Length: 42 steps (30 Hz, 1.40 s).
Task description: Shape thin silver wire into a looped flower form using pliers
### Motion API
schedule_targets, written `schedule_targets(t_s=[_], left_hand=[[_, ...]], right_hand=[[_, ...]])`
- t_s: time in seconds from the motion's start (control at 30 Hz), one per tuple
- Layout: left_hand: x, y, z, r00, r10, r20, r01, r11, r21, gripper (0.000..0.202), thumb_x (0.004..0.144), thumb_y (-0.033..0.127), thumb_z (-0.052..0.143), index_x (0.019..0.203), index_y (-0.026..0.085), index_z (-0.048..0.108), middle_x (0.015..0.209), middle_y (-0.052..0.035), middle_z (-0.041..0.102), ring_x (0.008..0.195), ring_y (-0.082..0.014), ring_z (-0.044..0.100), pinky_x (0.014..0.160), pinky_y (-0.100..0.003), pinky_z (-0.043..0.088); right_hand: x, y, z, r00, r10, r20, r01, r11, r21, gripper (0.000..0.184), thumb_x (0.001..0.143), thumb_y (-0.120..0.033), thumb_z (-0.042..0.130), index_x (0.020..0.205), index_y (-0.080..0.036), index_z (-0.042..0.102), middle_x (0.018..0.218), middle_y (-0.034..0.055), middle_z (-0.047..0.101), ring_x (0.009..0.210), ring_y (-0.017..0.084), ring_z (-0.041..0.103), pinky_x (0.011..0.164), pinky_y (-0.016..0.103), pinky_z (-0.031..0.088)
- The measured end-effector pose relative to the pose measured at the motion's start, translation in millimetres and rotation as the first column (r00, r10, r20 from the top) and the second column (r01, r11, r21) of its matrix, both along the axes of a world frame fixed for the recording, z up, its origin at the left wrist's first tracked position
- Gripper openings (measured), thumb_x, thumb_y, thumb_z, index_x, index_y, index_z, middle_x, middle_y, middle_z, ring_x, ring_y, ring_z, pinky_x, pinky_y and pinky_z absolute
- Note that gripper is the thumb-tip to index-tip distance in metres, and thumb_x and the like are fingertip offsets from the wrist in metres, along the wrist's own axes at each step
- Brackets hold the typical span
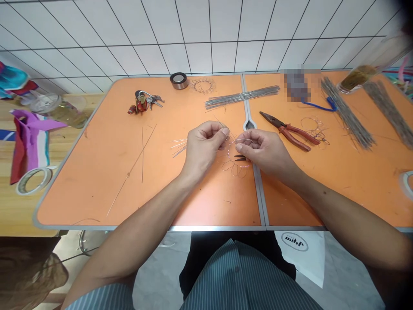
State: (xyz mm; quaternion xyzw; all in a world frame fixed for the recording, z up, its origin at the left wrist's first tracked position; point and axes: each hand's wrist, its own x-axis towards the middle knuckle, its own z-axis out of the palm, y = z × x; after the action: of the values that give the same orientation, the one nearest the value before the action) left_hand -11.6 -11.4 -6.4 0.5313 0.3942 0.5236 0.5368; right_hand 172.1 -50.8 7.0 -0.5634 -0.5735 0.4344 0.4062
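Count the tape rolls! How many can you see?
3: a dark roll at the back of the orange table, a white roll on the wooden surface at left, and a pale roll cut off by the right edge. Others may be hidden.

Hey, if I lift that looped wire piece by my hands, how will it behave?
The looped wire piece is probably very light, being just thin strands around open gaps. It likely bends easily yet holds some shape, given its curved, petal-like loops. It might snag on the dark pointed tips close beside it.

Mtl wire ring (229, 155), smth tbl (80, 185)
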Motion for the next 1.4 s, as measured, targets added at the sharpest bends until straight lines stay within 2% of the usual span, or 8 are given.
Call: schedule_targets(t_s=[0.2,0.63,0.73,0.8,0.93,1.1,1.23,1.4], left_hand=[[0,0,-1.4,1.0,0.026,-0.007,-0.026,1.0,-0.002,0.027,0.088,0.043,0.088,0.08,0.021,0.074,0.075,-0.0009,0.071,0.066,-0.0126,0.061,0.066,-0.027,0.052],[4,-6,0.6,1.0,0.018,-0.006,-0.018,1.0,0.002,0.023,0.09,0.038,0.084,0.079,0.021,0.074,0.074,-0.0013,0.072,0.066,-0.0125,0.062,0.067,-0.026,0.053],[2,-4,1.9,1.0,0.026,-0.014,-0.026,1.0,-0.002,0.022,0.088,0.037,0.085,0.079,0.02,0.075,0.073,-0.0014,0.073,0.066,-0.0126,0.063,0.067,-0.026,0.054],[-1,-1,2.7,0.998,0.06,-0.012,-0.06,0.998,-0.005,0.019,0.087,0.034,0.085,0.079,0.02,0.075,0.073,-0.0013,0.073,0.065,-0.0125,0.064,0.066,-0.025,0.054],[-9,8,3.0,0.993,0.121,0.007,-0.121,0.993,-0.003,0.013,0.086,0.029,0.084,0.08,0.02,0.077,0.072,-0.001,0.073,0.064,-0.0128,0.065,0.064,-0.025,0.055],[-14,12,4.9,0.993,0.12,-0.001,-0.12,0.993,-0.004,0.011,0.086,0.026,0.082,0.078,0.02,0.077,0.071,-0.0008,0.073,0.061,-0.0115,0.064,0.06,-0.024,0.054],[-13,11,5.3,0.992,0.125,-0.005,-0.125,0.992,-0.013,0.009,0.085,0.025,0.081,0.078,0.02,0.077,0.071,-0.0008,0.073,0.06,-0.0117,0.064,0.059,-0.024,0.054],[-12,14,4.5,0.991,0.129,0.03,-0.129,0.992,-0.009,0.011,0.084,0.026,0.08,0.075,0.02,0.076,0.069,-0.0002,0.073,0.058,-0.0112,0.062,0.059,-0.024,0.053]], right_hand=[[-3,1,4.3,0.991,-0.027,-0.132,0.012,0.994,-0.112,0.023,0.078,-0.033,0.086,0.093,-0.02,0.074,0.08,0.0011,0.07,0.069,0.015,0.061,0.062,0.029,0.053],[-9,2,-1.1,0.992,-0.005,-0.129,-0.013,0.99,-0.138,0.023,0.081,-0.035,0.086,0.088,-0.02,0.07,0.071,-0.0016,0.064,0.06,0.012,0.054,0.054,0.027,0.041],[0,4,4.9,0.997,0.07,-0.026,-0.072,0.993,-0.09,0.023,0.086,-0.039,0.083,0.093,-0.021,0.071,0.08,0.0021,0.07,0.07,0.016,0.063,0.061,0.029,0.049],[20,6,12.1,0.973,0.083,0.216,-0.086,0.996,0.006,0.024,0.089,-0.04,0.081,0.103,-0.021,0.075,0.092,0.0053,0.076,0.083,0.021,0.069,0.074,0.034,0.055],[86,3,21.3,0.617,-0.22,0.755,0.096,0.974,0.206,0.041,0.098,-0.046,0.073,0.129,-0.02,0.076,0.118,0.0147,0.079,0.107,0.034,0.072,0.092,0.046,0.052],[136,-11,9.3,0.253,-0.191,0.949,0.152,0.976,0.156,0.053,0.106,-0.06,0.057,0.131,-0.016,0.075,0.131,0.0234,0.075,0.117,0.041,0.069,0.09,0.046,0.049],[129,-11,-7.6,0.072,-0.157,0.985,0.06,0.986,0.153,0.046,0.109,-0.05,0.051,0.131,-0.016,0.073,0.126,0.0211,0.077,0.116,0.039,0.066,0.087,0.045,0.043],[121,-4,-27.4,-0.06,-0.262,0.963,-0.04,0.965,0.26,0.054,0.114,-0.043,0.036,0.129,-0.007,0.073,0.112,0.0269,0.075,0.105,0.04,0.064,0.083,0.045,0.038]])
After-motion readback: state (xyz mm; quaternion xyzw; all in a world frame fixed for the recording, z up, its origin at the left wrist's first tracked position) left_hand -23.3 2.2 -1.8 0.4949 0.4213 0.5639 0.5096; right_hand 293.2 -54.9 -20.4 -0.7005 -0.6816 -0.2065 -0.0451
